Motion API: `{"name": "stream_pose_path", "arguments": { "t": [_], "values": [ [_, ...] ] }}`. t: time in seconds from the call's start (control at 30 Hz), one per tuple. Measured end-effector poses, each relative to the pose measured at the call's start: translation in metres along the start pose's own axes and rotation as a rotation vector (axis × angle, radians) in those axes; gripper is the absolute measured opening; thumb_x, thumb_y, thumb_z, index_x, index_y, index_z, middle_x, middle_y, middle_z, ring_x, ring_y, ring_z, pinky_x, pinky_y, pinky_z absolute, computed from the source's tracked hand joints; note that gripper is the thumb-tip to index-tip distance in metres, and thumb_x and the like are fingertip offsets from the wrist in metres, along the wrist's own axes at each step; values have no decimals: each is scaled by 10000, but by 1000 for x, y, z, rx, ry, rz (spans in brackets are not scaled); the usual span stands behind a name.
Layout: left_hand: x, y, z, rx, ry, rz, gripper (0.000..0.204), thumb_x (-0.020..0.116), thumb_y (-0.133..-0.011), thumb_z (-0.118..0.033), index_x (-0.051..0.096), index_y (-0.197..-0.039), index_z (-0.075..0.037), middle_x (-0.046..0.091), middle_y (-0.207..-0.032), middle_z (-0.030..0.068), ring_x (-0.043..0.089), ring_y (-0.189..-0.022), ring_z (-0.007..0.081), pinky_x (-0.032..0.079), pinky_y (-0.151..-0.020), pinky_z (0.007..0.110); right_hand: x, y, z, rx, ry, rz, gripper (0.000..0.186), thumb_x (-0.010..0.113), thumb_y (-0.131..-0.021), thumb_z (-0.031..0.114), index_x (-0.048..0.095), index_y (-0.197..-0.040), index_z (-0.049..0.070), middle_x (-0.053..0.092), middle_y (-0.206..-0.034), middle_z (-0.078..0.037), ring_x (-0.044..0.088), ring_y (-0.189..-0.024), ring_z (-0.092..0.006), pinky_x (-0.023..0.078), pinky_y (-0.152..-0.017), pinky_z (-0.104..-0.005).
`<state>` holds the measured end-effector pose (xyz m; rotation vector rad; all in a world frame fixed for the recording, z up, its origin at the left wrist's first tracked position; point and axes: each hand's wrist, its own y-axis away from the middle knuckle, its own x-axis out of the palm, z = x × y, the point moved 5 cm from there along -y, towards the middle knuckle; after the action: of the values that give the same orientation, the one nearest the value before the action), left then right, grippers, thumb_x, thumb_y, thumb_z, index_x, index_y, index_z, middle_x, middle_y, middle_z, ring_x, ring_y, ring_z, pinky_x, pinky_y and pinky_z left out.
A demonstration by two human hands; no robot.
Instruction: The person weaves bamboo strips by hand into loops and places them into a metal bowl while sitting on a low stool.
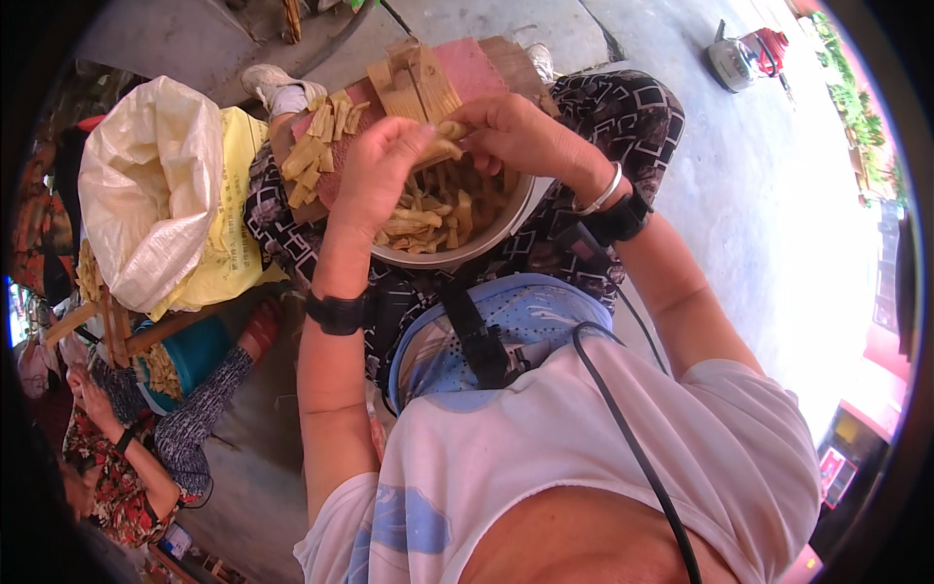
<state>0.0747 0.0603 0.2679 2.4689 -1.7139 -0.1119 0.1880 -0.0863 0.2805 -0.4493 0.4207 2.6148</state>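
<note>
A yellowish strip sits pinched in the fingertip grip of left hand and right hand, above the bowl.

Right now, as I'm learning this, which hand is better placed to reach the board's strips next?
Probably the left hand: it is nearer those strips, while the right hand is farther off.

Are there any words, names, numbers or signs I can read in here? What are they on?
Yellow sack: rows of dark printed characters on its side, too small and slanted to read out.
Red-and-white panel at the far right: blurred marks; I can't tell if they are writing.
Pot and white sack: no writing that I can make out.
</note>
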Motion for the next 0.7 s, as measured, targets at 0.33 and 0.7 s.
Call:
{"name": "stream_pose_path", "arguments": {
  "t": [0.33,0.7],
  "values": [
    [-16,51,-36,136,21,5,214,612,-971,-219,699,-973,-24,659,-759,9,495,-584,76,396,-535,227,4,28,-4,-472,356,-121,193,674,-862,88,696,-1041,18,665,-820,-179,665,-740,-317,529,-674,-360],
    [12,32,-35,223,-699,-155,230,510,-1005,-229,617,-1043,-29,663,-840,219,647,-824,429,499,-697,451,40,16,15,-161,-433,-306,273,569,-996,219,692,-1022,-23,683,-803,-123,627,-685,-135,520,-627,-285]
  ]
}}
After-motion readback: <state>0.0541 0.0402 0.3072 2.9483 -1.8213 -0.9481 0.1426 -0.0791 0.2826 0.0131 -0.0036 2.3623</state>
